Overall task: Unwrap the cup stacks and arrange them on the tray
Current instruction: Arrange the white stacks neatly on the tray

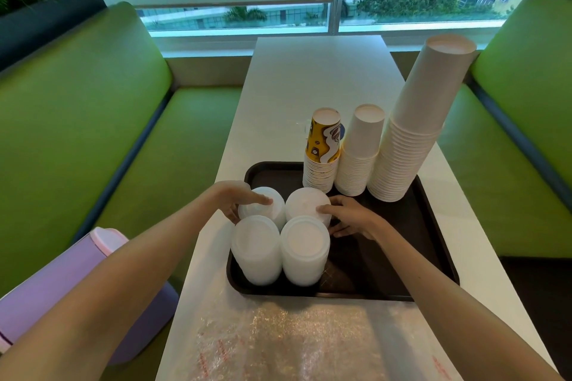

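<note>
A dark tray [387,272] lies on the white table [309,77]. At its left stand two near white foam cup stacks [257,249] [305,249] and two behind them. My left hand [238,199] curls round the back left stack [269,204], fingers lying over its top. My right hand [349,216] grips the back right stack [305,204] from the right side. Along the tray's far edge stand a yellow-topped paper cup stack [322,151], a white paper stack [359,151] and a tall white stack [414,127].
Crumpled clear plastic wrap [294,340] lies on the table in front of the tray. Green bench seats [93,120] flank the table on both sides. A lilac bin [62,288] stands at the lower left. A window is at the far end.
</note>
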The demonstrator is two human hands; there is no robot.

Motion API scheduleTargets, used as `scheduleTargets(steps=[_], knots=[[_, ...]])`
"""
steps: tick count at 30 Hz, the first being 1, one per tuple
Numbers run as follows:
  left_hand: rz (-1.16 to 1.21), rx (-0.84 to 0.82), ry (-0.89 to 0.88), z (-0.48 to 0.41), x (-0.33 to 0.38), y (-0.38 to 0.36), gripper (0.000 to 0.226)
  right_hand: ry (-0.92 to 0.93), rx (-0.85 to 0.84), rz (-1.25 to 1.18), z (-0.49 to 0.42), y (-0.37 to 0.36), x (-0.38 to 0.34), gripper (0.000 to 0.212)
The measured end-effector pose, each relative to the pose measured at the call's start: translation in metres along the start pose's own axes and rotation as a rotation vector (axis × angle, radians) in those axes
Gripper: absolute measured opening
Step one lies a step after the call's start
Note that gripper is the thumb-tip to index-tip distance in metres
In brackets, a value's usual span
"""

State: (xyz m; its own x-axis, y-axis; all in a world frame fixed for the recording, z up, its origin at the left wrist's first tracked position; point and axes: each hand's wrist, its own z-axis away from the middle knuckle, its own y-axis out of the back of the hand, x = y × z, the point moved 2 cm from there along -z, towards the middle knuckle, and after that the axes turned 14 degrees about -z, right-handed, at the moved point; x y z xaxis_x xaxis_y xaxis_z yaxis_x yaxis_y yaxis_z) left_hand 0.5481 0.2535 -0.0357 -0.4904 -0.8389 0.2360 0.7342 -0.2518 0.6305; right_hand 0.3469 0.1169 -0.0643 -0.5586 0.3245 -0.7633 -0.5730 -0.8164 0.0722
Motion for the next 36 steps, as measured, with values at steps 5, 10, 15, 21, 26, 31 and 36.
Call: scheduleTargets(steps=[5, 10, 15, 21, 26, 31, 36], knots=[[0.002, -0.018, 0.019, -0.002, -0.001, 0.000, 0.078, -0.013, -0.007, 0.000, 0.001, -0.001, -0.001, 0.056], [0.041, -0.050, 0.040, 0.001, -0.001, 0.007, 0.090, -0.041, 0.006, 0.012, 0.006, 0.003, -0.003, 0.064], [-0.087, 0.220, -0.093, 0.018, 0.017, 0.035, 0.092, 0.188, 0.265, 0.130, 0.015, 0.025, -0.007, 0.056], [-0.120, 0.606, -0.458, 0.044, 0.080, 0.059, 0.099, 0.966, 0.707, 0.564, 0.047, 0.035, -0.044, 0.024], [-0.155, 0.707, -0.581, 0.056, 0.132, 0.062, 0.098, 1.266, 0.858, 0.969, 0.061, 0.037, -0.102, 0.047], [-0.274, 0.721, -0.553, 0.046, 0.149, 0.056, 0.086, 0.942, 0.789, 1.412, 0.052, 0.039, -0.131, 0.071], [-0.360, 0.735, -0.581, 0.039, 0.152, 0.059, 0.067, 0.639, 0.601, 1.551, 0.045, 0.043, -0.147, 0.058]])
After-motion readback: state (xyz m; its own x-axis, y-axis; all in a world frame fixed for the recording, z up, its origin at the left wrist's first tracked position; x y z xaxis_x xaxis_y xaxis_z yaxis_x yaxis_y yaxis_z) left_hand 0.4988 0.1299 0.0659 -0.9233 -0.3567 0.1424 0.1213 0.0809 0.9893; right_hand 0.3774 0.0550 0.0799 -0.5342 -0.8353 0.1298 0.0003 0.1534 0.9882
